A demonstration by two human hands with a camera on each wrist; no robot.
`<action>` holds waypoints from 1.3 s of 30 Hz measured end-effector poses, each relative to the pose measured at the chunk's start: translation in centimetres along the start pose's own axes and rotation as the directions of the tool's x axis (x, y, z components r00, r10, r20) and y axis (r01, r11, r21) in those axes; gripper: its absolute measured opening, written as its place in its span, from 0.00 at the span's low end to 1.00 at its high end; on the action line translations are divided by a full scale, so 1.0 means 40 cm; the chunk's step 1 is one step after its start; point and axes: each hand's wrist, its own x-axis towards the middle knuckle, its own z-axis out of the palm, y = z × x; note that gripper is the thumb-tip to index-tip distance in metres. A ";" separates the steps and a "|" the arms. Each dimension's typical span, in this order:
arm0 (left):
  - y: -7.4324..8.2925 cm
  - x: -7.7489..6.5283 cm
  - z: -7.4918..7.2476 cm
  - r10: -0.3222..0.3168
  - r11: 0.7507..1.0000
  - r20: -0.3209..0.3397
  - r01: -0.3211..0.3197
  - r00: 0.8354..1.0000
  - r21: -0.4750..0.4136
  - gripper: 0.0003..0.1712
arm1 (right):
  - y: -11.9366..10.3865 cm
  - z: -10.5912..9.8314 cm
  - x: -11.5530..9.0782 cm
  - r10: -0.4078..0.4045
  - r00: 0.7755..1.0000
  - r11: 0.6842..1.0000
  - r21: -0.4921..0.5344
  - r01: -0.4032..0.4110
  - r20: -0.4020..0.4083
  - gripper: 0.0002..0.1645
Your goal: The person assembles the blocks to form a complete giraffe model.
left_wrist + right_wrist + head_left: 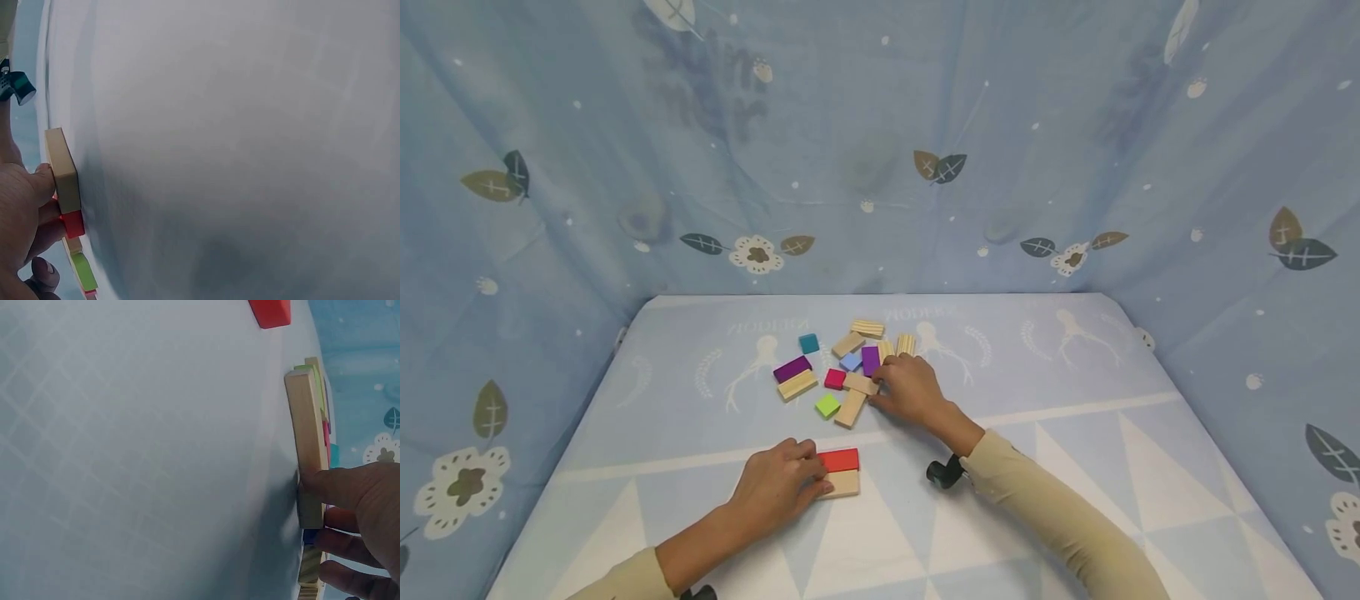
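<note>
My left hand (pixel 778 487) is at the left end of a red block (pixel 841 460) and a plain wooden block (pixel 844 483) lying side by side. Its thumb touches the wooden block and its fingers reach the red one, gripping the pair. At the right side of a loose group of blocks, my right hand (pixel 913 392) pinches a plain wooden block (pixel 859 383) between thumb and fingers. Another plain wooden block (pixel 850 410) lies against that one. In the right wrist view, the right thumb (pixel 322 481) covers part of where these two blocks meet.
Around the right hand lie a purple block (pixel 870 361), a blue block (pixel 851 362), a crimson block (pixel 834 379), a green block (pixel 827 406) and ridged wooden blocks (pixel 867 328). Further left are a teal block (pixel 808 342) and another purple block (pixel 792 369). Patterned cloth walls (pixel 880 167) enclose the table.
</note>
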 end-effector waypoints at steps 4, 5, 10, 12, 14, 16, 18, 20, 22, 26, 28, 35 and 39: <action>0.001 0.000 0.000 -0.003 1.000 0.002 0.003 1.000 0.004 0.10 | -0.007 0.005 -0.003 0.035 0.999 0.999 0.034 -0.035 0.011 0.18; 0.001 0.000 0.000 -0.006 1.000 0.002 0.006 1.000 0.004 0.10 | -0.007 0.005 -0.004 0.044 0.999 0.998 0.042 -0.045 0.019 0.19; 0.000 0.000 0.004 -0.013 1.000 0.003 0.013 1.000 -0.012 0.09 | 0.006 -0.009 -0.018 0.102 0.990 0.990 0.084 -0.111 0.101 0.23; -0.001 -0.001 0.005 -0.015 1.000 0.006 0.015 1.000 -0.019 0.09 | 0.016 -0.020 -0.028 0.118 0.985 0.989 0.079 -0.129 0.125 0.23; 0.000 -0.001 0.004 -0.013 1.000 0.005 0.013 1.000 -0.028 0.09 | 0.025 -0.032 -0.040 0.127 0.984 0.988 0.077 -0.138 0.125 0.22; 0.000 -0.002 0.003 -0.014 1.000 0.007 0.014 1.000 -0.028 0.09 | 0.032 -0.042 -0.053 0.134 0.984 0.987 0.073 -0.144 0.120 0.22; 0.000 -0.002 0.002 -0.017 0.999 0.008 0.017 1.000 -0.028 0.09 | 0.040 -0.051 -0.067 0.130 0.986 0.987 0.082 -0.139 0.107 0.21; 0.000 -0.001 0.003 -0.019 1.000 0.008 0.019 1.000 -0.024 0.09 | 0.044 -0.057 -0.081 0.117 0.989 0.987 0.097 -0.126 0.095 0.20; -0.001 -0.002 0.003 -0.018 1.000 0.004 0.018 1.000 -0.025 0.09 | 0.045 -0.064 -0.096 0.088 0.993 0.988 0.117 -0.096 0.075 0.19; -0.004 -0.002 0.006 -0.012 1.000 -0.009 0.012 1.000 -0.029 0.09 | 0.034 -0.079 -0.129 0.007 0.999 0.988 0.152 -0.011 0.032 0.19; -0.003 -0.002 0.006 -0.014 1.000 -0.004 0.014 1.000 -0.027 0.09 | 0.023 -0.086 -0.147 -0.032 0.999 0.985 0.171 0.029 0.015 0.18; -0.001 -0.004 0.005 -0.023 0.999 0.011 0.023 1.000 -0.026 0.09 | -0.017 -0.093 -0.208 -0.123 0.991 0.962 0.250 0.107 0.050 0.17; -0.002 -0.005 0.005 -0.024 0.999 0.001 0.024 1.000 -0.028 0.10 | -0.032 -0.081 -0.232 -0.151 0.984 0.954 0.274 0.121 0.090 0.18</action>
